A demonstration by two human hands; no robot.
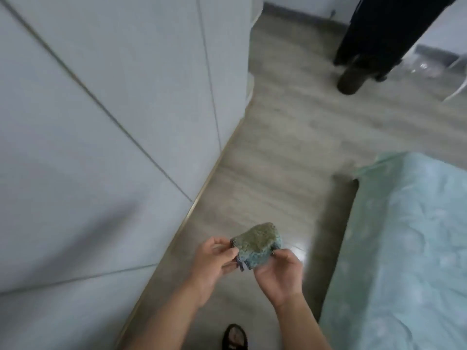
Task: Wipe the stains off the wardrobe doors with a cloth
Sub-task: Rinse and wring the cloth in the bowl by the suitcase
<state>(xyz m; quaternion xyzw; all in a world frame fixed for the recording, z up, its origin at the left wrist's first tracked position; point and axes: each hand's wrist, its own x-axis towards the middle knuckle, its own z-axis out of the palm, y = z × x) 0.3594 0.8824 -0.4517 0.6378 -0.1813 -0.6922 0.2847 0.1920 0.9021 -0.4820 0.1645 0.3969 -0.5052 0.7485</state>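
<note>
Cloth (256, 245) hangs low in the frame's centre, its long axis running left to right: my left hand (214, 258) pinches one edge, my right hand (278, 271) the other. The wardrobe doors (101, 122) fill the frame's left (nearer my left hand), well apart from it.

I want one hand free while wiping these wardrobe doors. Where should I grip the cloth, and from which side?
The cloth is bunched into a dome and pinched at both sides. It is probably best to take its gathered blue edges from below with the right hand. That leaves the padded top free for the wardrobe doors on the left.
</note>
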